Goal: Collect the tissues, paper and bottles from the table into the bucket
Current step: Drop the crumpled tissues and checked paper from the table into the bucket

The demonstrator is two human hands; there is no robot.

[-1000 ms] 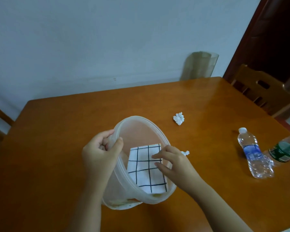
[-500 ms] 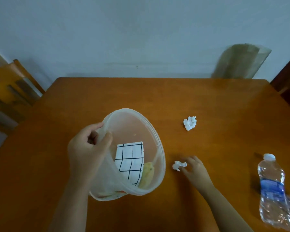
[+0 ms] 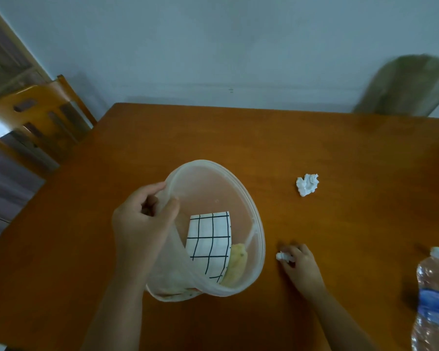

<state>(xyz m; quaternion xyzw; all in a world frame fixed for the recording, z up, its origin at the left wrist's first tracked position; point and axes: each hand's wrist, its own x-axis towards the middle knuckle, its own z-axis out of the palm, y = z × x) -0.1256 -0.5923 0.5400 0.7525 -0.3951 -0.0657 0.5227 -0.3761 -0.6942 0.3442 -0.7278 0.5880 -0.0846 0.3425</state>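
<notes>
**Left hand on the bucket rim, right hand on a small tissue**

Your left hand (image 3: 140, 224) grips the near-left rim of the translucent bucket (image 3: 249, 198), thumb inside the wall and the other fingers curled on the outside, clamped on the plastic. The bucket is tilted, its mouth turned up toward you and to the right, with its lower edge close to the wooden desk (image 3: 340, 148); you cannot tell from this view whether it touches the surface. Inside it lies a white sheet of paper with a black grid (image 3: 209, 244), leaning against the near wall, and just to its right a yellowish piece (image 3: 235, 267) too blurred to identify.

Your right hand (image 3: 300, 266) rests on the desk just to the right of the bucket. Its fingers are drawn together over a small crumpled tissue (image 3: 282, 257), whose white end pokes out at the fingertips; the tissue sits at desk level.

A larger crumpled tissue (image 3: 307, 184) lies alone farther back on the desk, well apart from both hands. A clear water bottle with a blue label (image 3: 433, 302) lies at the right edge of the view, its white cap pointing away from you.

A wooden chair (image 3: 38, 117) stands beyond the far-left corner of the desk
</notes>
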